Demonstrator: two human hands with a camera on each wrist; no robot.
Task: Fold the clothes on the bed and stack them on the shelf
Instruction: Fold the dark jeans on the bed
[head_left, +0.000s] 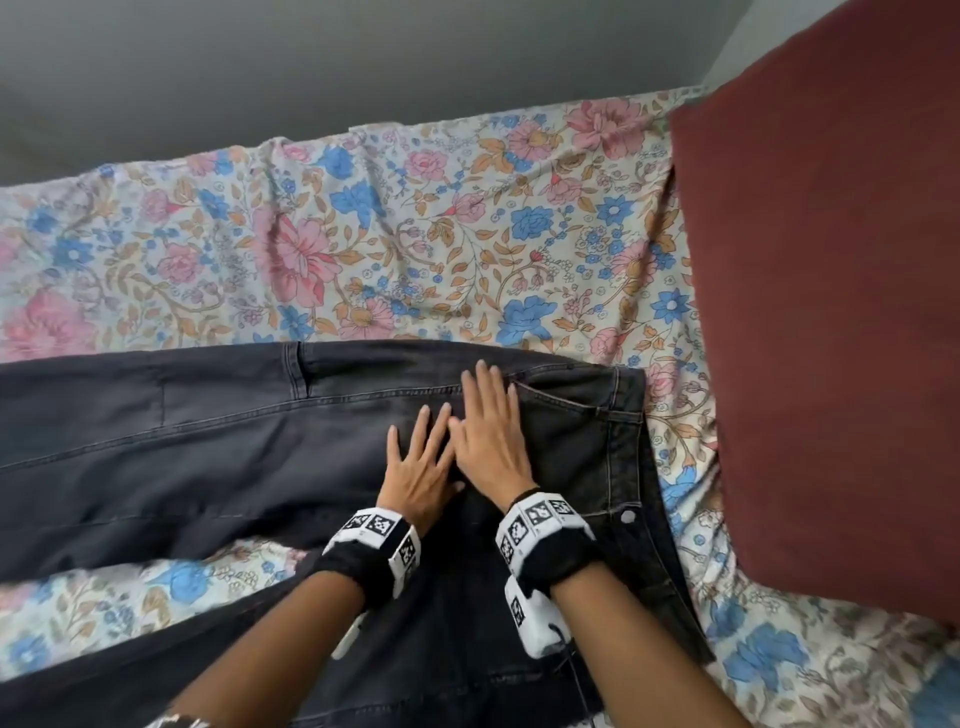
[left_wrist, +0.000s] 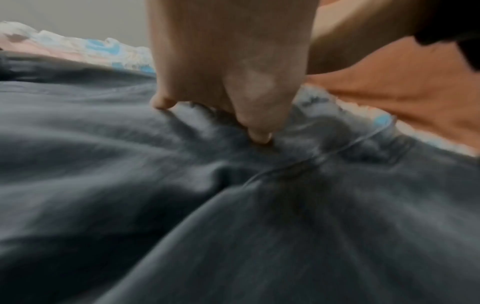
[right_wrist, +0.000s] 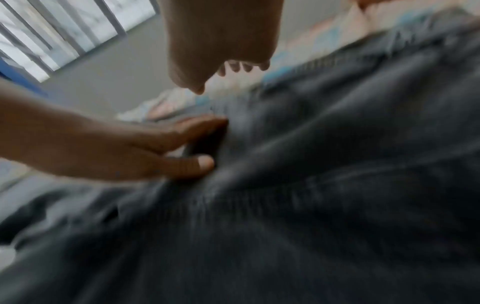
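Dark grey denim fills most of what I see: a pair of jeans (head_left: 218, 441) lies spread across the bed (head_left: 363, 234), its waistband toward my right with a metal button (head_left: 628, 516) near the edge and a front pocket (head_left: 566, 410) just beyond my fingers. The legs run off to my left, and one fold lies over the other along a stitched seam.

My left hand (head_left: 421, 467) lies flat on the fabric, fingers straight and slightly spread, gripping nothing. My right hand (head_left: 488, 431) rests just beside it, also flat with straight fingers, its thumb side touching the fingers of the left. Both palms press down on the denim near the seat and pocket area. The left wrist view is blurred, yet it shows my fingertips (left_wrist: 257, 135) bearing on the cloth, with small creases gathered beneath them. The right wrist view is blurred too; there the other hand's thumb (right_wrist: 200, 164) lies on the fabric.

Each wrist carries a black band with white marker blocks (head_left: 376, 525).

The sheet under the jeans is printed with pink and blue flowers on a pale ground. A dark red pillow (head_left: 831, 312) sits on the bed at my right, near the waistband but apart from it. A plain grey wall (head_left: 363, 62) rises behind the bed.
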